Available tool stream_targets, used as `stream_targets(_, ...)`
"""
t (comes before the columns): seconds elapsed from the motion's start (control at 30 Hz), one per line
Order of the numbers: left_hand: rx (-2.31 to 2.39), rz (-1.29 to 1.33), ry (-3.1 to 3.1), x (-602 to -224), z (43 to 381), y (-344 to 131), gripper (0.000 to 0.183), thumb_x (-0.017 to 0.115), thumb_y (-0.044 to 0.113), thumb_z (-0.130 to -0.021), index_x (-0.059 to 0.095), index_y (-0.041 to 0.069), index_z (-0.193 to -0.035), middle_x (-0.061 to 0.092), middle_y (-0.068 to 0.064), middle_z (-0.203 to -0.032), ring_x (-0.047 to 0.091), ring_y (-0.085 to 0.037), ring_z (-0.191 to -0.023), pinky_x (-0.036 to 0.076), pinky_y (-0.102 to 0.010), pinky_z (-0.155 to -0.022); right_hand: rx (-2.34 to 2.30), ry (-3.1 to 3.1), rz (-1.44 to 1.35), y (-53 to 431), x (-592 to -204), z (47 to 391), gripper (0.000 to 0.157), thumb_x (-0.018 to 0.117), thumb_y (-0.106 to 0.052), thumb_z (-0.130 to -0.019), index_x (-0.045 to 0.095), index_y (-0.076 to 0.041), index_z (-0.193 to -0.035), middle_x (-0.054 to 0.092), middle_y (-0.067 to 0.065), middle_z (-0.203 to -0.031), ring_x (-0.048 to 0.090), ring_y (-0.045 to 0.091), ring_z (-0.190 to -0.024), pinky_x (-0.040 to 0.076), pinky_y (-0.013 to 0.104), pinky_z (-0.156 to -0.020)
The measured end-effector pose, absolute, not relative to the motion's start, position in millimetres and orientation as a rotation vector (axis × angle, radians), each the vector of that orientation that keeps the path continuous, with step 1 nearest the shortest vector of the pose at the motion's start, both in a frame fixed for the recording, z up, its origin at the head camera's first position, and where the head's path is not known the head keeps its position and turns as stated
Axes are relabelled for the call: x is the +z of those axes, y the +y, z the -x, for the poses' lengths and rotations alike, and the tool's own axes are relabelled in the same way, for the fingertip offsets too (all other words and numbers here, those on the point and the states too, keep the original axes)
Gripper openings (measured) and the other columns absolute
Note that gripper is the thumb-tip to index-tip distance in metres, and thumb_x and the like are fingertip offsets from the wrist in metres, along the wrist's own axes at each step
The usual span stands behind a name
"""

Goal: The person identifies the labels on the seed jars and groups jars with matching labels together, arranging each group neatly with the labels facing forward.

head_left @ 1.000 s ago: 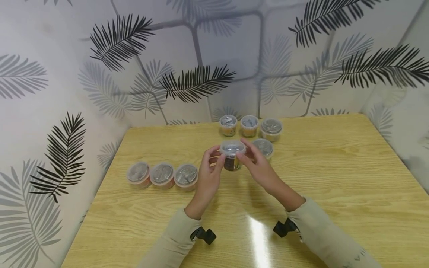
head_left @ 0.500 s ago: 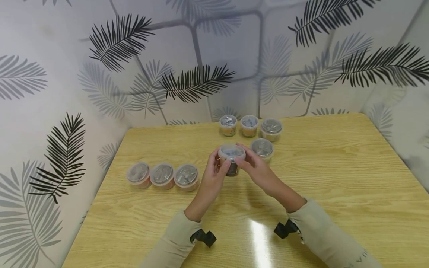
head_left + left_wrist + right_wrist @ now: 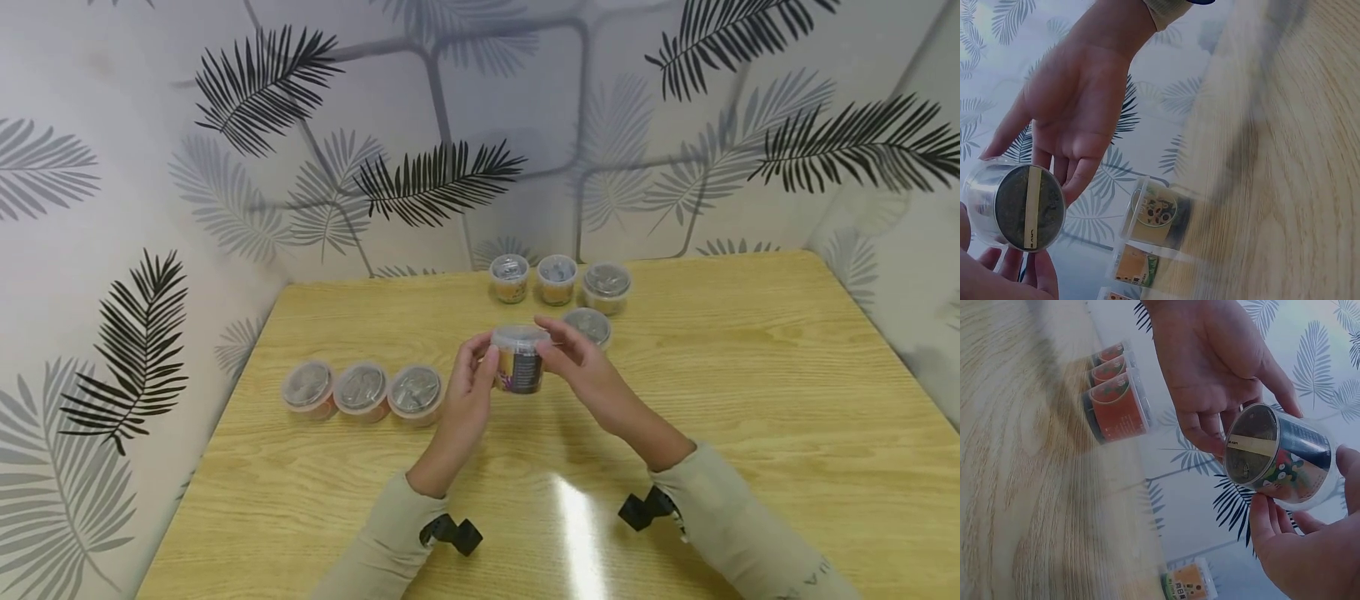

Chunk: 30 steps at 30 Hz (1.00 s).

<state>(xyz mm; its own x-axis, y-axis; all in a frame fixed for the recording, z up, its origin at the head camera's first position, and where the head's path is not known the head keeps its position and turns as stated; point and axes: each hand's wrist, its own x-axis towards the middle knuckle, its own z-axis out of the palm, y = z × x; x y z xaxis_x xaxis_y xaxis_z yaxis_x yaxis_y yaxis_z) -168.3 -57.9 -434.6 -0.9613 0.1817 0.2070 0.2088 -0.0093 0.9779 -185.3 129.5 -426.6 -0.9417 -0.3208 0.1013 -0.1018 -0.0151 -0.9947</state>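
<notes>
Left hand and right hand grip one tub from opposite sides, fingers curled round its wall, thumbs toward the near face. Neither hand is closer. Tub position: between the hands, raised off the table, axis roughly upright. Construction: round, clear plastic; printed label; dark disc base crossed by a pale strip. Left of left hand: three tubs, grey-topped, in a row on smooth wood grain. Farther back: four tubs. Rear: leaf-patterned wall.
</notes>
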Motion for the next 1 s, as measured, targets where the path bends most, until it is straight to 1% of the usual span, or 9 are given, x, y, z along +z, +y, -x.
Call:
stream_targets(0.13,-2.164,0.464,-2.167,-438,170,-58,0.041,0.039,0.034,-0.101,0.038,0.009,-0.132,0.045,-0.008,-0.121,0.048,-0.018,-0.1,0.044,-0.029,-0.084,-2.093,2.037,0.478,130,-424,183,0.052,0.047,-0.035,-0.098,0.036,-0.011,-0.142,0.042,0.013,-0.134,0.044,0.026,-0.122,0.04,0.037,-0.098)
stream_targets(0.23,-2.179,0.458,-2.2,-439,170,-58,0.041,0.039,0.033,-0.101,0.035,0.009,-0.135,0.043,-0.007,-0.126,0.048,-0.018,-0.107,0.043,-0.029,-0.087,-2.086,2.0,0.494,130,-424,181,0.052,0.046,-0.036,-0.098,0.035,-0.012,-0.143,0.038,0.012,-0.139,0.041,0.026,-0.125,0.038,0.038,-0.1)
stream_targets(0.4,-2.277,0.493,-2.246,-434,167,-56,0.043,0.039,0.021,-0.102,0.028,0.006,-0.14,0.037,-0.01,-0.134,0.042,-0.028,-0.119,0.039,-0.028,-0.09,-2.073,1.942,0.518,128,-425,178,0.056,0.048,-0.033,-0.098,0.028,-0.012,-0.146,0.033,0.013,-0.143,0.036,0.025,-0.129,0.034,0.04,-0.103)
stream_targets(0.47,-2.309,0.511,-2.241,-430,165,-55,0.043,0.039,0.016,-0.101,0.026,0.004,-0.14,0.036,-0.013,-0.134,0.041,-0.032,-0.12,0.039,-0.028,-0.089,-2.071,1.93,0.521,127,-425,178,0.056,0.048,-0.032,-0.098,0.027,-0.013,-0.147,0.033,0.013,-0.144,0.035,0.024,-0.129,0.034,0.04,-0.103)
stream_targets(0.57,-2.322,0.505,-2.237,-426,163,-54,0.044,0.041,0.014,-0.1,0.026,0.002,-0.14,0.037,-0.014,-0.133,0.042,-0.031,-0.116,0.04,-0.026,-0.085,-2.067,1.927,0.525,127,-426,178,0.055,0.049,-0.031,-0.098,0.027,-0.015,-0.147,0.033,0.011,-0.143,0.036,0.024,-0.129,0.033,0.042,-0.103)
stream_targets(0.67,-2.325,0.483,-2.221,-428,163,-54,0.043,0.043,0.017,-0.1,0.029,0.005,-0.139,0.04,-0.01,-0.131,0.044,-0.026,-0.113,0.041,-0.024,-0.084,-2.054,1.942,0.518,128,-426,178,0.055,0.048,-0.031,-0.098,0.028,-0.017,-0.146,0.034,0.009,-0.143,0.037,0.023,-0.128,0.033,0.043,-0.103)
stream_targets(0.77,-2.32,0.493,-2.206,-432,164,-56,0.044,0.044,0.024,-0.1,0.03,0.01,-0.139,0.04,-0.007,-0.132,0.044,-0.025,-0.114,0.041,-0.027,-0.085,-2.05,1.954,0.507,130,-426,178,0.055,0.049,-0.031,-0.098,0.029,-0.016,-0.146,0.036,0.01,-0.141,0.039,0.025,-0.126,0.034,0.043,-0.102)
stream_targets(0.9,-2.27,0.508,-2.204,-437,164,-59,0.045,0.041,0.034,-0.1,0.032,0.013,-0.139,0.04,-0.005,-0.135,0.042,-0.022,-0.121,0.039,-0.033,-0.095,-2.055,1.962,0.481,131,-427,178,0.054,0.049,-0.031,-0.097,0.03,-0.016,-0.145,0.04,0.013,-0.137,0.044,0.027,-0.122,0.036,0.043,-0.101)
stream_targets(1.0,-2.23,0.48,-2.192,-437,165,-60,0.044,0.039,0.035,-0.101,0.034,0.012,-0.137,0.041,-0.006,-0.133,0.042,-0.019,-0.121,0.037,-0.036,-0.099,-2.069,1.958,0.462,133,-428,178,0.054,0.05,-0.032,-0.097,0.031,-0.015,-0.145,0.041,0.013,-0.135,0.045,0.027,-0.12,0.038,0.041,-0.1)
